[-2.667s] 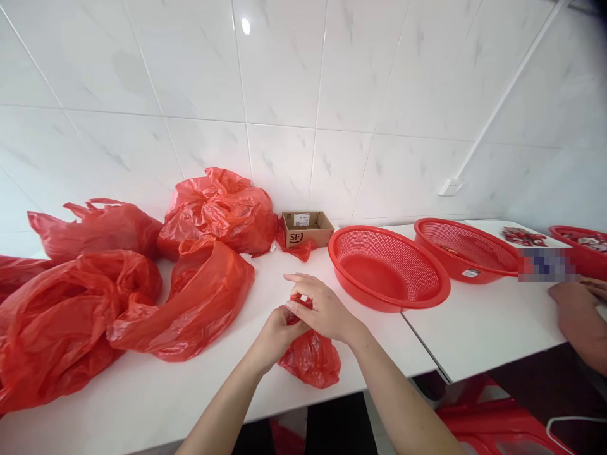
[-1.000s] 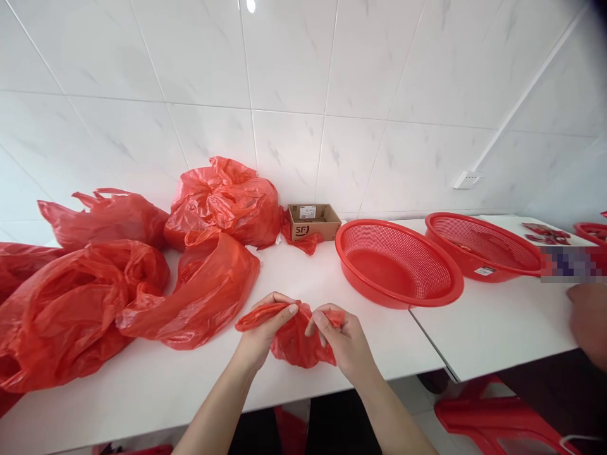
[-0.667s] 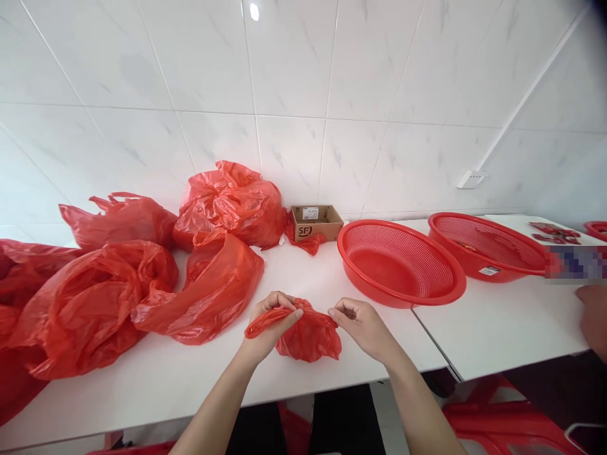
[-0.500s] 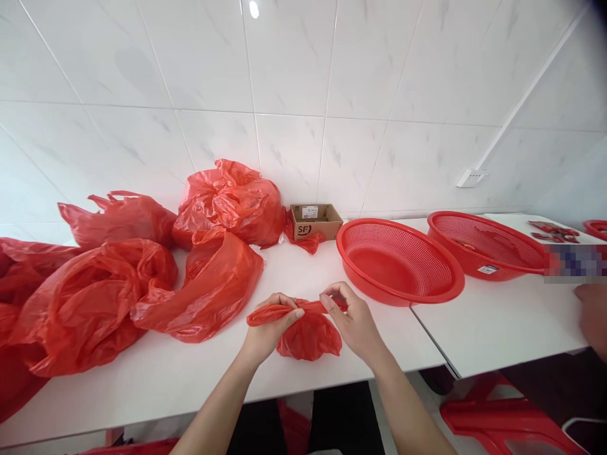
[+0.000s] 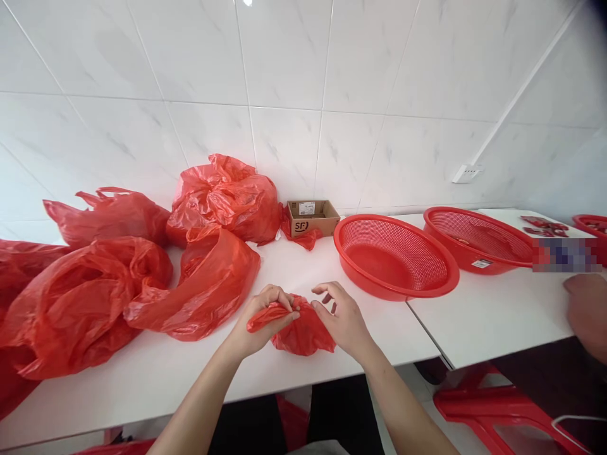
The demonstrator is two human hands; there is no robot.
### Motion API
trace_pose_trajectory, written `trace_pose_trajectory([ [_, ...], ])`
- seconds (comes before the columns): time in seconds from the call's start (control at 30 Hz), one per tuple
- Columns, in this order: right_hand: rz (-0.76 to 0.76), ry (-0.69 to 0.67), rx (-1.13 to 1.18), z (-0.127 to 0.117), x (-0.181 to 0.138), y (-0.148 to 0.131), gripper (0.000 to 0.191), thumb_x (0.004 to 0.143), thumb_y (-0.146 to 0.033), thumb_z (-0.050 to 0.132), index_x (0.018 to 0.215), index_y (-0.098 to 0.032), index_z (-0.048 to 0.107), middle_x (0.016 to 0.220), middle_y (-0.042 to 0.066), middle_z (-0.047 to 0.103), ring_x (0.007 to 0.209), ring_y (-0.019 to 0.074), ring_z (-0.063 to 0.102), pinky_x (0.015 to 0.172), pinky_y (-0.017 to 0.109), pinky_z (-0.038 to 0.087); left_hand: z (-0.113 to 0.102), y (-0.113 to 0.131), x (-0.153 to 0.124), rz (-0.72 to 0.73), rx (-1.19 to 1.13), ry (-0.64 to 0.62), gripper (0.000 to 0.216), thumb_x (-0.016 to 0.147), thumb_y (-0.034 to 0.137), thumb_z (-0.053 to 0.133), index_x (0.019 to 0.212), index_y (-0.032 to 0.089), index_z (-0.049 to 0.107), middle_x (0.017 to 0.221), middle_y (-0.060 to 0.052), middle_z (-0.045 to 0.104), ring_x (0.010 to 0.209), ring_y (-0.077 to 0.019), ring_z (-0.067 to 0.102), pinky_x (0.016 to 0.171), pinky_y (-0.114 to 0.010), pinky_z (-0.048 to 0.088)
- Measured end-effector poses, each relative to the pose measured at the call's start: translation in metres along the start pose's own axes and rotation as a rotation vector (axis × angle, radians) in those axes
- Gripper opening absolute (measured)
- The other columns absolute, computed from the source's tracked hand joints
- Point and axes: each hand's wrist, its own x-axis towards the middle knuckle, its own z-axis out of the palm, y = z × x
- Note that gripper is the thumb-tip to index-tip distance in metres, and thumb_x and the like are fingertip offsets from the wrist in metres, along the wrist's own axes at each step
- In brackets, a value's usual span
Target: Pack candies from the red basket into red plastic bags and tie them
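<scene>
A small red plastic bag rests near the front edge of the white table. My left hand pinches its gathered top between thumb and fingers, and a folded part of the bag sticks out over the palm. What the bag contains is hidden. Just right of the bag is my right hand, fingers curved and apart with nothing between them. Its thumb tip is close to the bag; I cannot tell whether they touch.
Several large red plastic bags crowd the left side. By the tiled wall stands a small cardboard box. Two red plastic baskets are on the right. Far right, another person's arm reaches in above a red stool.
My right hand has let go of the bag's twisted end and its fingers have spread. That end no longer stretches between my hands. My left hand keeps its pinch.
</scene>
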Motion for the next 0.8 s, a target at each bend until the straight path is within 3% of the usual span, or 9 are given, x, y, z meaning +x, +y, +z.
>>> trace_pose_trajectory([
  [0.07,-0.09,-0.08,0.083,0.002,0.004,-0.002,0.025,0.085,-0.02,0.054,0.109,-0.025,0.061,0.113,0.003,0.063,0.092,0.0165,0.059,0.076,0.03,0.047,-0.005,0.004,0.001,0.015,0.086,-0.093,0.015,0.084,0.03,0.069,0.08,0.02,0.059,0.091,-0.003,0.062,0.085,-0.0167,0.061,0.079,-0.032,0.047],
  [0.17,-0.115,-0.151,0.252,0.015,0.003,-0.003,0.022,0.084,-0.016,0.054,0.104,-0.025,0.059,0.099,0.001,0.065,0.088,0.0152,0.059,0.078,0.03,0.047,-0.005,0.005,0.004,0.017,0.049,-0.127,0.016,0.087,0.03,0.064,0.084,0.021,0.052,0.09,-0.002,0.063,0.079,-0.0143,0.059,0.07,-0.028,0.047],
  [0.4,-0.007,-0.024,0.55,0.042,0.0,0.004,0.014,0.086,-0.021,0.058,0.098,-0.023,0.05,0.087,-0.001,0.06,0.078,0.0131,0.056,0.076,0.029,0.047,0.008,-0.012,0.004,0.198,0.141,0.122,0.013,0.089,0.018,0.054,0.088,0.023,0.042,0.087,0.0,0.059,0.074,-0.0129,0.058,0.066,-0.026,0.048],
  [0.5,0.092,-0.089,0.664,0.044,0.002,0.005,0.014,0.088,-0.026,0.058,0.099,-0.022,0.052,0.088,0.0,0.06,0.078,0.0136,0.057,0.074,0.029,0.047,0.013,-0.018,0.004,0.242,0.2,0.169,0.012,0.087,0.015,0.054,0.088,0.023,0.045,0.089,0.0,0.06,0.074,-0.0135,0.059,0.065,-0.026,0.047],
  [0.63,0.097,-0.08,0.65,0.045,0.0,-0.002,0.013,0.085,-0.026,0.063,0.093,-0.022,0.053,0.084,-0.002,0.058,0.074,0.0119,0.055,0.071,0.027,0.046,0.019,-0.026,0.005,0.327,0.273,0.267,0.016,0.083,0.012,0.058,0.088,0.023,0.048,0.092,0.0,0.063,0.081,-0.0151,0.061,0.069,-0.027,0.046],
  [0.8,0.171,-0.166,0.791,0.036,0.0,-0.01,0.016,0.086,-0.033,0.062,0.09,-0.021,0.052,0.076,-0.002,0.06,0.071,0.0127,0.059,0.068,0.028,0.049,0.018,-0.024,0.003,0.379,0.329,0.331,0.028,0.084,0.012,0.056,0.108,0.025,0.054,0.097,-0.001,0.063,0.082,-0.0155,0.061,0.072,-0.028,0.048],
])
